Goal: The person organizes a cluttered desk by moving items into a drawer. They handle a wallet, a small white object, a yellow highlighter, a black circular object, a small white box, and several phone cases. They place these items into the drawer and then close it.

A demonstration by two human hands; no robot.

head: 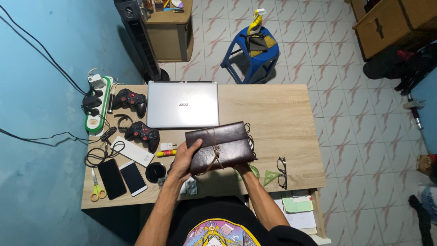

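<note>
Dark brown leather wrap-around journal, tied with cord, held above the light wooden table, long axis left to right. Left hand clamps its left edge; right hand grips underneath, mostly hidden. Closed silver laptop just beyond.

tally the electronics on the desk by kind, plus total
Laptop: 1
Game controllers: 2
Phones: 2
Power strip: 1
Total: 6
</note>
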